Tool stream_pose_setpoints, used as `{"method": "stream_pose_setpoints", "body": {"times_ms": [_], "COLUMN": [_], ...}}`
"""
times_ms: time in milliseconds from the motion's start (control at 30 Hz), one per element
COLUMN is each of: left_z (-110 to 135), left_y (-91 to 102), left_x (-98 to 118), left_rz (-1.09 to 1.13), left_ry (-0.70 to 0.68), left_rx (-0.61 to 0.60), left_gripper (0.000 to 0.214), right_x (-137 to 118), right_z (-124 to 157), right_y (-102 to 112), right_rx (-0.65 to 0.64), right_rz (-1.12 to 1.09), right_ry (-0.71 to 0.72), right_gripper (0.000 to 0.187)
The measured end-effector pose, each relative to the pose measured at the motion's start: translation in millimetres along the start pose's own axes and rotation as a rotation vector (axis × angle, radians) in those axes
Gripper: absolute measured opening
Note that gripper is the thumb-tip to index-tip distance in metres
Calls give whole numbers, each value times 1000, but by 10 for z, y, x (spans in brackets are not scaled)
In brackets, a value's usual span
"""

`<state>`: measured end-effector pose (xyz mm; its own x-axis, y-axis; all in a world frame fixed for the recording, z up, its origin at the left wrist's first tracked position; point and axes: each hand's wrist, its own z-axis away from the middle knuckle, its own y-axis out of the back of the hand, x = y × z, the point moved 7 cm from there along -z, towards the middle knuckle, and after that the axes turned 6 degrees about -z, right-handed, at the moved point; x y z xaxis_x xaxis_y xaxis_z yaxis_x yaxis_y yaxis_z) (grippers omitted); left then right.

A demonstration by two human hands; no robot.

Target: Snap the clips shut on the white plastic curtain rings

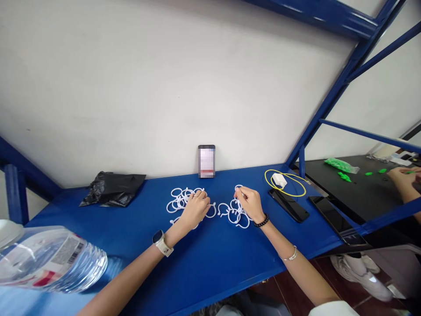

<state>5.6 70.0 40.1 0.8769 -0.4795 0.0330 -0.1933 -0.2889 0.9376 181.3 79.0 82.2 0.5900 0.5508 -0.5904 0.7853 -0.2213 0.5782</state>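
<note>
Two heaps of white plastic rings lie on the blue table (pixel 204 263). My left hand (pixel 194 210) rests curled on the left heap of rings (pixel 179 198), fingers closed round one or two rings. My right hand (pixel 250 202) sits at the right heap of rings (pixel 235 211) and pinches a white ring (pixel 239 188) between thumb and fingertips. A pale watch is on my left wrist, a dark bead bracelet and a thin silver bangle on the right.
A phone (pixel 206 161) leans upright against the white wall. A crumpled black bag (pixel 110 189) lies at back left, a water bottle (pixel 49 259) at near left. A white charger with yellow cable (pixel 279 180) and two dark phones (pixel 289 205) lie right. Another person's hand (pixel 403 175) works beyond the frame.
</note>
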Motion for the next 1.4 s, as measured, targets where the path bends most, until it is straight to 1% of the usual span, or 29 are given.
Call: {"method": "stream_pose_setpoints", "body": {"times_ms": [100, 200, 300, 367, 467, 633, 733, 833, 933, 1000, 1067, 1200, 1300, 1400], "left_z": [-24, -22, 6, 24, 29, 4, 9, 31, 69, 97, 115, 124, 136, 144], "left_y": [149, 289, 359, 369, 335, 178, 125, 106, 74, 41, 27, 55, 90, 128], "left_x": [-14, 12, 93, 150, 185, 148, 165, 234, 316, 380, 426, 443, 443, 440], "left_rz": [141, 284, 349, 357, 427, 736, 906, 1049, 1191, 1297, 1377, 1409, 1402, 1395], "left_ry": [49, 84, 77, 66, 83, 200, 243, 254, 291, 319, 332, 325, 316, 306], "left_rx": [72, 149, 194, 198, 151, -63, -149, -201, -265, -329, -353, -261, -186, -135], "left_gripper": [14, 13, 14, 15, 16, 24, 32, 34, 33, 36, 40, 45, 45, 43], "right_x": [-36, -98, -157, -185, -214, -265, -280, -264, -249, -236, -209, -163, -175, -197], "right_z": [19, 65, 117, 144, 167, 171, 168, 166, 174, 182, 186, 185, 176, 170], "right_y": [-98, -221, -321, -363, -389, -384, -372, -366, -377, -386, -386, -371, -365, -366], "right_rx": [-88, -190, -258, -284, -303, -301, -277, -259, -271, -277, -263, -211, -197, -191], "right_rz": [-7, -33, -37, -24, -8, 17, 42, 55, 40, 10, -28, -96, -179, -283], "right_ry": [47, 85, 128, 164, 214, 275, 289, 265, 240, 212, 164, 63, 18, -15], "right_gripper": [37, 25, 19, 18, 18, 19, 17, 13, 9, 12, 16, 18, 17, 16]}}
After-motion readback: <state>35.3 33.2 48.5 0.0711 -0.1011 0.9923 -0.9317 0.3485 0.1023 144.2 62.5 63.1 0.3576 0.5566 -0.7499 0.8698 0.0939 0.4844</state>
